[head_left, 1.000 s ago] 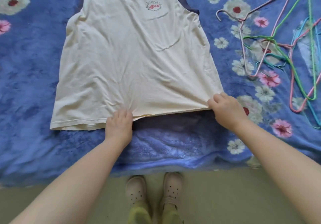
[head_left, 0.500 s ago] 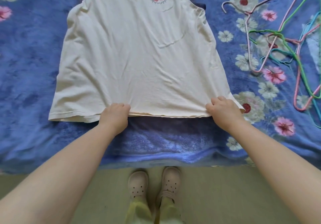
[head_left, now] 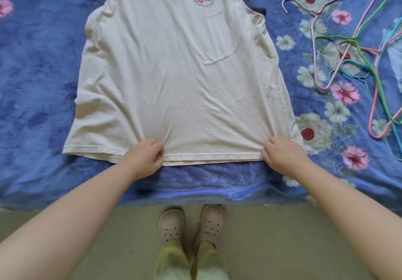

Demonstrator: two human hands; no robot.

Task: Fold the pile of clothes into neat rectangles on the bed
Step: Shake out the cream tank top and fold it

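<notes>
A cream sleeveless top (head_left: 180, 79) is lying spread flat on the blue floral blanket (head_left: 37, 66) covering the bed, its hem toward the person and its neck end running out of the top of the view. A small red and blue "466" print (head_left: 203, 0) is sitting high on the top, right of its centre line. A dark blue garment (head_left: 253, 8) is peeking out from under the top at its upper right armhole edge.

The left hand (head_left: 142, 157) is gripping the top's hem left of the hem's middle, fingers curled together and pinching the fabric, with wrinkles fanning up the cloth from the pinch. The right hand (head_left: 282, 154) is gripping the hem at the top's lower right corner, fingers curled over the edge and closed on it. The stretch of hem between the two hands is lying straight, while the lower left corner of the top is lying loose on the blanket beyond the left hand.

To the right of the top, well apart from it, a tangle of plastic hangers (head_left: 356, 55) in pink, green and blue is resting on the blanket. Below the top's hem, past the blanket's edge, the person's feet in pale pink perforated clogs (head_left: 191, 225) are standing on a beige floor (head_left: 272, 236).
</notes>
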